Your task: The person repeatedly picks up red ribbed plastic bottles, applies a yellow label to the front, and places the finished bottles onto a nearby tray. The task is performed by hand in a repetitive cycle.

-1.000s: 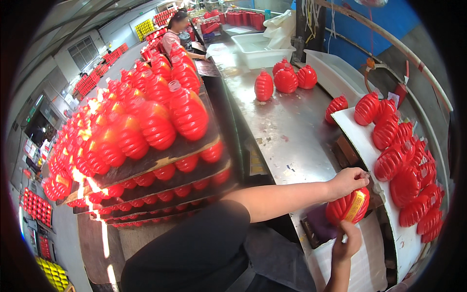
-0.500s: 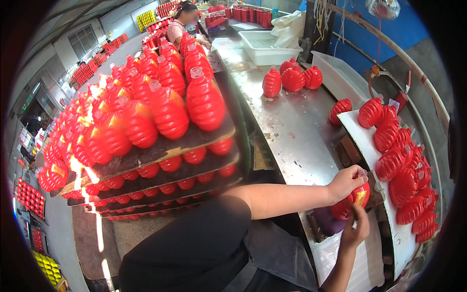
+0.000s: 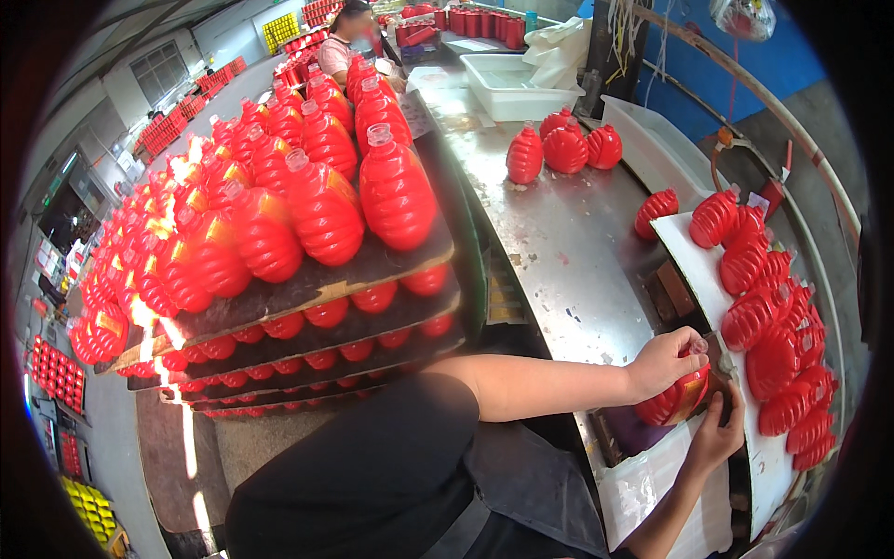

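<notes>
My left hand [image 3: 669, 361] is closed round the neck of a red plastic bottle [image 3: 663, 407] with ribbed sides. The bottle lies tilted over a dark purple support [image 3: 633, 431] at the near edge of the metal bench. A yellow-and-red label [image 3: 689, 399] shows on its side, turned toward my right hand. Close against the bottle's right side is my right hand [image 3: 717, 433], its fingers stretched upward and the thumb apart from them. Whether those fingertips press on the label is hard to make out.
Several red bottles [image 3: 771, 359] lie on a white board [image 3: 765, 461] at right. More stand on the metal bench [image 3: 568, 270] and on stacked boards [image 3: 391, 270] at left. White tubs [image 3: 507, 107] sit farther back. Another person [image 3: 340, 51] is at the far end.
My right hand has moved up and right along the bottle, its fingers straightening from a curled pose. The bottle has turned, so its label now faces lower. My left hand keeps the neck.
</notes>
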{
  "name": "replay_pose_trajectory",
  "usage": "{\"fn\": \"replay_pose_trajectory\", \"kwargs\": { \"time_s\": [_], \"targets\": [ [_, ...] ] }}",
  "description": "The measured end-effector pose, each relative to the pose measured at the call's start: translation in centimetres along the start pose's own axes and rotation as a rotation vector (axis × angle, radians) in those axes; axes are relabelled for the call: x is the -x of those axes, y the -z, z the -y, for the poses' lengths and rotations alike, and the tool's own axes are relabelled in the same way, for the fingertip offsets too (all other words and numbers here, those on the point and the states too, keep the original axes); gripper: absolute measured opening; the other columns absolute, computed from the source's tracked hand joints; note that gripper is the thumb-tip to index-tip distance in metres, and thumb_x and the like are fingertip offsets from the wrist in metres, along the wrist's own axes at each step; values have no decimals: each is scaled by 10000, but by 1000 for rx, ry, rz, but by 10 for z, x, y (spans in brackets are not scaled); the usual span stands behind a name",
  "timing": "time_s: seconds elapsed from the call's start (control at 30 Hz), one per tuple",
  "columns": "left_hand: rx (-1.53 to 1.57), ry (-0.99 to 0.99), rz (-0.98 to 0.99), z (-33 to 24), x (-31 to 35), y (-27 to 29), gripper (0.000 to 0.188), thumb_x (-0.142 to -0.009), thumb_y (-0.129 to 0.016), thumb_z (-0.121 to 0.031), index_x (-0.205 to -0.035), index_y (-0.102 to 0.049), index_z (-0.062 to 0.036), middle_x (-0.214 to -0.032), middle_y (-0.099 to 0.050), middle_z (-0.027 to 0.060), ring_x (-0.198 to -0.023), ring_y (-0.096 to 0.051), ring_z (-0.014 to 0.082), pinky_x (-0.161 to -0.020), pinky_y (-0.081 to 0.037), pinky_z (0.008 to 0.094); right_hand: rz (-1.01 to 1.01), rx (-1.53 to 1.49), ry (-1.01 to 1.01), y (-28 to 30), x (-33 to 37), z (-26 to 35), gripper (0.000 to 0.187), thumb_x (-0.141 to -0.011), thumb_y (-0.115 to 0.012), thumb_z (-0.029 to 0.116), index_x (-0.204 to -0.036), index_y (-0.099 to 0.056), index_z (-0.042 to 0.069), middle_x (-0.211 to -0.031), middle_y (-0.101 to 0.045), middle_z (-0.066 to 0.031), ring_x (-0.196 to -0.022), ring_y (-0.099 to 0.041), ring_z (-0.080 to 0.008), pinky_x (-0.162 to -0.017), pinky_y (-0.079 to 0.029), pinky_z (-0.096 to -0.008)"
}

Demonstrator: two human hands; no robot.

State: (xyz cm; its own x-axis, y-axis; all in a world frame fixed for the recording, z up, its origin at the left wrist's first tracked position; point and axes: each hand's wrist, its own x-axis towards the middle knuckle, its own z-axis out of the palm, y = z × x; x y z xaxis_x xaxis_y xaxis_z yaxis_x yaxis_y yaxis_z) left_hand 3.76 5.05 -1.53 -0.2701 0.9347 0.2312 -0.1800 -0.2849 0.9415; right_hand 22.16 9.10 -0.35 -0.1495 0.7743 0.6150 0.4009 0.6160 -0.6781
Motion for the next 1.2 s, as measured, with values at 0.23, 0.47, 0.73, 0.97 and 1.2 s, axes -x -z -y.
{"fn": "replay_pose_trajectory", "kwargs": {
  "time_s": [0.23,0.47,0.73,0.97,1.2],
  "targets": [
    [66,14,-11,8,-10,0,209,-1044,-667,-140,-1193,-599,-11,-1167,-654,66,-1129,-605,147,-1044,-486,324,225,97,628,-5,29,6,296,-862,-749,-83,-1143,-725,4,-1109,-755,-174,-962,-749,-313,-872,-585,-404],
    [30,-56,116,8,-2,-5,173,-1062,-633,-124,-1192,-585,-21,-1218,-644,68,-1161,-589,134,-1054,-479,313,62,-7,-37,6,-4,-3,314,-1041,-621,87,-1328,-666,-31,-1244,-735,-163,-1152,-695,-242,-1039,-523,-349],
    [310,167,-86,17,-29,12,272,-1098,-613,-280,-1237,-599,-47,-1281,-695,140,-1132,-677,218,-1012,-568,409,160,-49,279,-10,42,-2,288,-712,-712,-148,-938,-707,31,-1068,-761,-141,-1022,-745,-349,-861,-608,-429],
    [463,269,-158,24,-42,30,305,-1090,-623,-299,-1205,-615,-16,-1302,-689,185,-1160,-676,289,-1034,-566,481,94,-55,303,-8,60,3,286,-732,-749,-138,-952,-704,38,-1067,-764,-150,-1014,-760,-333,-873,-619,-399],
    [377,314,40,11,-44,24,338,-1107,-574,-312,-1262,-646,-21,-1354,-683,162,-1252,-656,279,-1100,-532,485,-133,25,289,-13,75,16,242,-776,-754,-47,-980,-725,81,-1065,-747,-102,-1010,-735,-285,-870,-579,-418]
  ]
}}
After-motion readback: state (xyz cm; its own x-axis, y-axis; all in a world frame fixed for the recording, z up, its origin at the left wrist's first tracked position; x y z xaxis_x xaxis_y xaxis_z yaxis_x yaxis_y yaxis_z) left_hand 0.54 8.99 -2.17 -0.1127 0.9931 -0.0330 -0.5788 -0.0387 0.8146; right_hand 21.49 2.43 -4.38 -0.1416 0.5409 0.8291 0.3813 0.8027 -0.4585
